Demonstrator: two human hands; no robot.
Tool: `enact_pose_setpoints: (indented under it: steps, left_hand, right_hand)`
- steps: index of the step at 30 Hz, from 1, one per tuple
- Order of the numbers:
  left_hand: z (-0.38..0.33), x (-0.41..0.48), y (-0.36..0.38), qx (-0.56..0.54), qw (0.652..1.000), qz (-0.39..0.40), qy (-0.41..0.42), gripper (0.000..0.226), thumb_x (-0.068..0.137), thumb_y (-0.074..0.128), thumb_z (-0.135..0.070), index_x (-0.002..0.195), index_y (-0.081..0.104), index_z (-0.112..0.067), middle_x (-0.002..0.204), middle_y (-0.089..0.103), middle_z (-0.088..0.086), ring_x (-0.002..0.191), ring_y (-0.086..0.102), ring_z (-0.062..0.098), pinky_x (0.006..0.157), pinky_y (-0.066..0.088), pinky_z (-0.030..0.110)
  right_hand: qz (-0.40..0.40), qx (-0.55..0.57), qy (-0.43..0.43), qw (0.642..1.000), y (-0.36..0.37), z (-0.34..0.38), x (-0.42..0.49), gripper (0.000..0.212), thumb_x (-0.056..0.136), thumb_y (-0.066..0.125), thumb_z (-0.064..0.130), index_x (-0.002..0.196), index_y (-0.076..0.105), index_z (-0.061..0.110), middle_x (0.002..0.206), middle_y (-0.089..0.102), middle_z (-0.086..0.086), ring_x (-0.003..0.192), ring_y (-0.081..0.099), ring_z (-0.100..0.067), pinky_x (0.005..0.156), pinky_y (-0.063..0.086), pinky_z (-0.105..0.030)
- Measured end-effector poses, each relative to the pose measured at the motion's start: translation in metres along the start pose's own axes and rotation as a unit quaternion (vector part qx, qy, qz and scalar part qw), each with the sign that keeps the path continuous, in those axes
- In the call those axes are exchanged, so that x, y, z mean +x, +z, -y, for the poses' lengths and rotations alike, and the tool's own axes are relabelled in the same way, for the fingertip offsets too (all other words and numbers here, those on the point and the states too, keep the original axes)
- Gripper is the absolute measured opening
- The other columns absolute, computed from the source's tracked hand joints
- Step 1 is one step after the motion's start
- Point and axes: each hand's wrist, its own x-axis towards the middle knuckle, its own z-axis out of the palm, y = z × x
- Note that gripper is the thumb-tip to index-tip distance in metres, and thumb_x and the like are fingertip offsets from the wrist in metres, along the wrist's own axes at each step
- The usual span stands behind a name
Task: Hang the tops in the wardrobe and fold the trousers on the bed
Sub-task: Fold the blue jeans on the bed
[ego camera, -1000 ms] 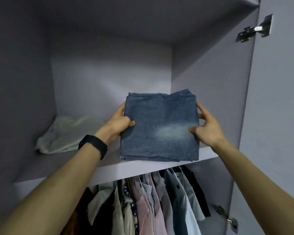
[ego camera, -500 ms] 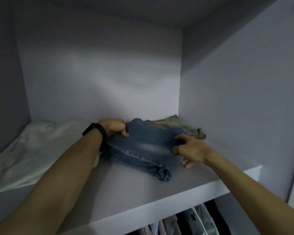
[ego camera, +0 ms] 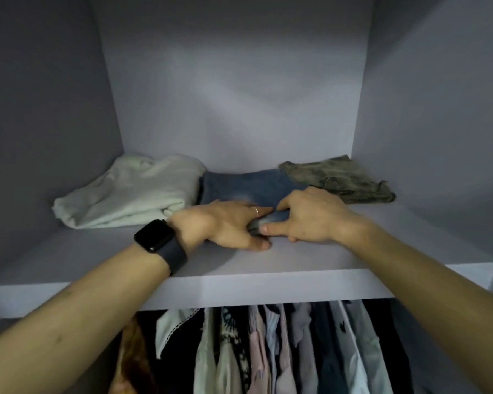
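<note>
- Tops (ego camera: 268, 351) hang in a packed row under the wardrobe shelf (ego camera: 296, 260); that half of the job looks largely done.
- Folded jeans (ego camera: 239, 189) lie on the shelf between a pale garment (ego camera: 131, 191) and an olive garment (ego camera: 333, 177), all but stowed.
- Left hand (ego camera: 222, 226) and right hand (ego camera: 308, 214), arms outstretched, grip the front edge of the folded jeans side by side.

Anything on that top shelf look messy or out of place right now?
The pale garment left of the folded jeans lies loosely bunched rather than folded flat, and the olive garment on the right is rumpled too. Nothing looks spilled or damaged.
</note>
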Motion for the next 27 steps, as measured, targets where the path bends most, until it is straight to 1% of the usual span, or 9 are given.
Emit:
enact_pose_setpoints:
  steps: [3, 6, 10, 13, 16, 20, 22, 25, 27]
  left_hand:
    - [0.0, -0.003, 0.019, 0.091, 0.992, -0.079, -0.042, 0.062, 0.101, 0.031, -0.062, 0.158, 0.013, -0.045, 0.163, 0.029, -0.008, 0.149, 0.027, 0.022, 0.12, 0.021, 0.047]
    - [0.022, 0.0, 0.029, 0.124, 0.985, -0.077, -0.096, 0.059, 0.101, 0.022, -0.064, 0.156, 0.004, -0.051, 0.165, 0.024, -0.007, 0.151, 0.021, 0.031, 0.122, 0.013, 0.051]
    - [0.037, 0.021, 0.026, 0.12, 0.977, -0.064, -0.162, 0.058, 0.098, 0.019, -0.07, 0.152, 0.0, -0.059, 0.167, 0.016, -0.001, 0.153, 0.009, 0.038, 0.122, 0.004, 0.056]
    - [0.038, 0.047, 0.022, 0.093, 0.979, -0.052, -0.176, 0.058, 0.099, 0.019, -0.069, 0.154, 0.002, -0.056, 0.168, 0.015, 0.001, 0.154, 0.006, 0.036, 0.121, 0.002, 0.059]
    - [0.047, 0.06, 0.018, 0.053, 0.982, -0.038, -0.179, 0.059, 0.101, 0.021, -0.068, 0.156, 0.004, -0.053, 0.169, 0.008, -0.001, 0.155, 0.0, 0.031, 0.12, -0.003, 0.061]
    - [0.055, 0.069, 0.012, 0.036, 0.982, 0.016, -0.185, 0.069, 0.095, 0.036, -0.067, 0.156, 0.008, -0.051, 0.169, 0.005, -0.005, 0.156, -0.002, 0.028, 0.119, -0.003, 0.062]
    - [0.058, 0.076, -0.004, -0.038, 0.979, 0.067, -0.186, 0.075, 0.077, 0.052, -0.058, 0.149, 0.037, -0.043, 0.165, 0.025, -0.002, 0.152, 0.018, 0.029, 0.122, 0.012, 0.056]
    - [0.065, 0.099, -0.03, -0.181, 0.964, -0.042, -0.189, 0.027, 0.086, 0.05, -0.035, 0.103, 0.066, -0.021, 0.14, 0.058, 0.009, 0.125, 0.052, 0.027, 0.112, 0.036, 0.043]
    - [0.072, 0.117, -0.023, -0.132, 0.964, -0.112, -0.2, 0.043, 0.101, 0.035, -0.038, 0.134, 0.057, -0.022, 0.156, 0.042, 0.007, 0.142, 0.038, 0.029, 0.12, 0.025, 0.047]
  right_hand:
    - [0.007, -0.036, -0.047, 0.998, -0.004, -0.001, 0.004, 0.049, 0.079, 0.06, 0.076, 0.078, 0.07, 0.028, 0.069, 0.065, 0.009, 0.073, 0.062, -0.016, 0.058, 0.046, -0.033]
    - [0.015, -0.005, -0.075, 0.997, 0.002, -0.001, 0.013, 0.028, 0.092, 0.062, 0.052, 0.1, 0.073, 0.027, 0.082, 0.068, 0.004, 0.085, 0.065, -0.021, 0.073, 0.053, -0.036]
    - [-0.004, -0.013, -0.024, 1.0, 0.023, 0.004, 0.038, 0.038, 0.101, 0.055, 0.04, 0.13, 0.062, 0.017, 0.123, 0.063, -0.013, 0.109, 0.061, -0.032, 0.088, 0.054, -0.04]
    - [0.006, 0.011, 0.016, 1.0, 0.028, 0.0, 0.056, 0.041, 0.104, 0.051, 0.037, 0.137, 0.057, 0.012, 0.132, 0.059, -0.015, 0.116, 0.059, -0.032, 0.094, 0.052, -0.041]
    - [0.021, 0.038, 0.028, 0.999, 0.031, -0.002, 0.068, 0.04, 0.103, 0.052, 0.036, 0.134, 0.06, 0.013, 0.127, 0.062, -0.013, 0.112, 0.06, -0.03, 0.091, 0.053, -0.038]
    - [0.139, 0.146, 0.037, 0.979, 0.011, -0.015, 0.087, 0.021, 0.095, 0.062, 0.032, 0.116, 0.063, 0.029, 0.083, 0.077, 0.0, 0.074, 0.072, -0.016, 0.075, 0.06, -0.032]
    - [0.129, 0.234, 0.069, 0.961, -0.004, -0.027, 0.106, 0.014, 0.094, 0.063, 0.034, 0.107, 0.066, 0.031, 0.074, 0.077, 0.003, 0.059, 0.07, -0.01, 0.058, 0.055, -0.024]
    - [-0.041, 0.139, 0.069, 0.987, -0.008, -0.04, 0.143, 0.026, 0.095, 0.053, 0.04, 0.104, 0.074, 0.028, 0.103, 0.076, 0.001, 0.085, 0.068, -0.017, 0.073, 0.052, -0.027]
    - [-0.04, 0.051, 0.041, 0.997, 0.015, -0.038, 0.162, 0.04, 0.102, 0.039, 0.042, 0.131, 0.064, 0.027, 0.141, 0.059, -0.004, 0.123, 0.054, -0.025, 0.103, 0.044, -0.037]
